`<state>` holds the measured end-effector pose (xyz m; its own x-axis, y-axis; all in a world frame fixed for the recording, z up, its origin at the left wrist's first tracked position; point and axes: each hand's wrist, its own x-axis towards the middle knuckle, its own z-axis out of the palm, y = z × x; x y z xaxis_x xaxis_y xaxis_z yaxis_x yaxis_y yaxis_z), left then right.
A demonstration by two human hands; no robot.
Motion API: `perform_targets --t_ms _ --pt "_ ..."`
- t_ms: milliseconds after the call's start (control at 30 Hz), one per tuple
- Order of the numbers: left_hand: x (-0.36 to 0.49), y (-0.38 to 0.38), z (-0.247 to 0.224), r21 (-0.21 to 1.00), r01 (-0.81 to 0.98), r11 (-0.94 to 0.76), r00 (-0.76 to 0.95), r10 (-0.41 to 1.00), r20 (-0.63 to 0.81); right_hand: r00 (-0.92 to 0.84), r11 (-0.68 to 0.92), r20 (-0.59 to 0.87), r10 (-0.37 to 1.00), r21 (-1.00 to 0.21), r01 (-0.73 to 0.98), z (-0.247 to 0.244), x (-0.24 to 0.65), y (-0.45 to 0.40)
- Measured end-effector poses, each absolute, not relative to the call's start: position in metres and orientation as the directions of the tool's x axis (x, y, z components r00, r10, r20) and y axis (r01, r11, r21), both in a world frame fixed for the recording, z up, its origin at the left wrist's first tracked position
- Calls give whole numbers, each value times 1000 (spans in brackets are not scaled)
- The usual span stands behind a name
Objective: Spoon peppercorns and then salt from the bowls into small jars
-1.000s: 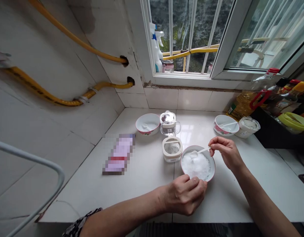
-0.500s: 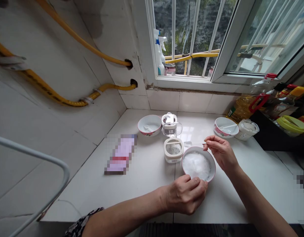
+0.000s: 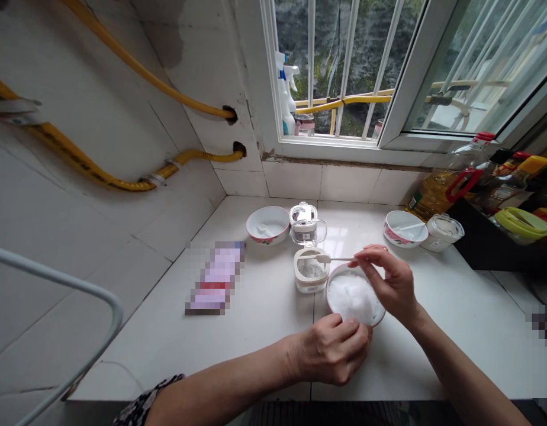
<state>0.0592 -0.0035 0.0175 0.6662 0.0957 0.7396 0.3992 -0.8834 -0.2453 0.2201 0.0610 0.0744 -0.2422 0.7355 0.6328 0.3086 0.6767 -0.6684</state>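
My right hand pinches the handle end of a small pale spoon. Its scoop is over the right side of an open clear seasoning jar with a cream rim, which holds some white contents. Just right of the jar, a bowl with a pink rim holds a heap of white granules. My left hand is closed on the near rim of this bowl, its fingertips partly hidden. The jar's clear lid stands flipped back behind it.
Behind stand a bowl with a spoon and another clear jar. To the right are a flowered bowl, a closed jar, an oil bottle and a black rack. A blurred purple packet lies left.
My right hand has moved left with the spoon, bringing the scoop from beside the jar to over its opening. The scoop has turned over. My left hand stays on the bowl.
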Motion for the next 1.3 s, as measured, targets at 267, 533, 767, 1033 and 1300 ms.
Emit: perform_targets --t_ms 267,533,767,1033,1300 --pt "58 -4 22 -240 407 -881 679 116 725 -86 300 289 953 -937 180 72 257 75" --pt "58 -4 21 -244 408 -880 682 116 722 -182 463 429 885 -768 443 74 268 72" --pt "57 -5 17 -270 419 -867 713 130 689 -267 480 400 877 -746 461 66 258 71" --pt "58 -4 20 -255 420 -871 690 123 714 -92 174 161 983 -970 171 69 263 79" --pt "58 -4 21 -254 407 -877 687 111 718 -83 -1 -1 997 -1000 -6 64 262 86"
